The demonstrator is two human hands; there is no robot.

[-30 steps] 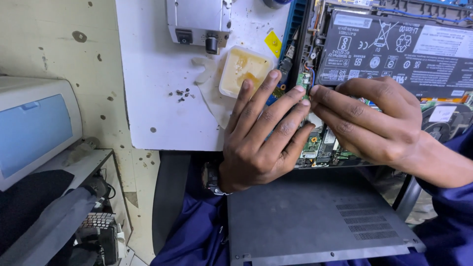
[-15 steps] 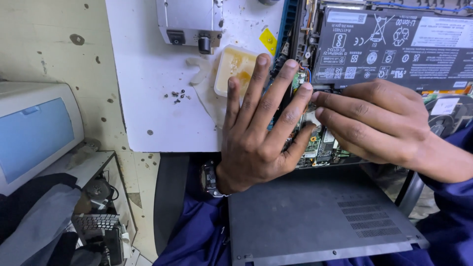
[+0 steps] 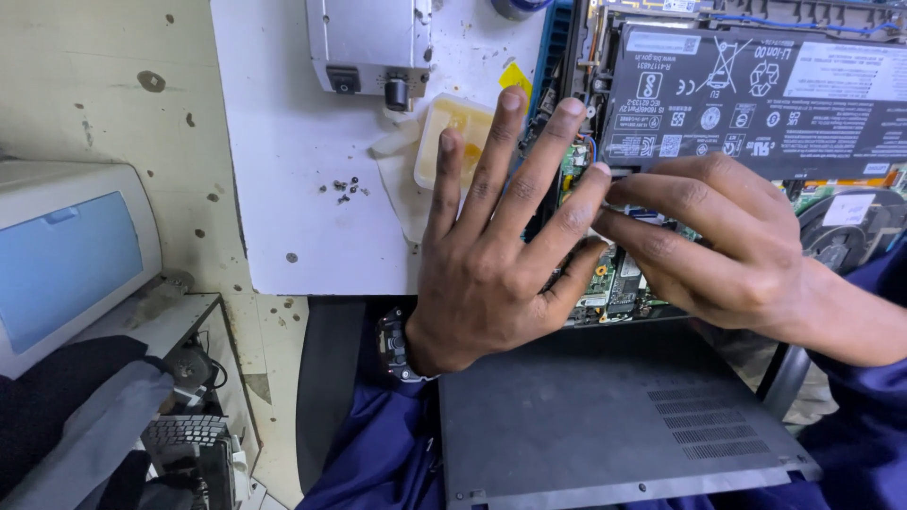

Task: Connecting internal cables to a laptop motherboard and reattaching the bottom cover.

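Note:
An opened laptop lies on the white table with its black battery [image 3: 756, 94] and green circuit board [image 3: 614, 283] exposed. My left hand [image 3: 501, 264] is over the laptop's left edge, fingers spread wide and pointing up, with a watch on the wrist. The index fingertip meets my right hand's fingertips. My right hand [image 3: 709, 246] reaches in from the right, its fingers bunched together at the board just below the battery. Whatever lies between those fingertips is hidden. The laptop's dark grey bottom cover [image 3: 614, 416] rests on my lap.
Several small screws [image 3: 345, 189] lie loose on the white table [image 3: 283, 142]. A yellowish plastic tub [image 3: 453, 132] sits beside the laptop, below a white box-shaped device [image 3: 368, 42]. A grey machine with a blue panel [image 3: 66, 255] stands at the left.
My left hand has lifted off the laptop edge and spread its fingers upward. My right hand stays at the same spot under the battery.

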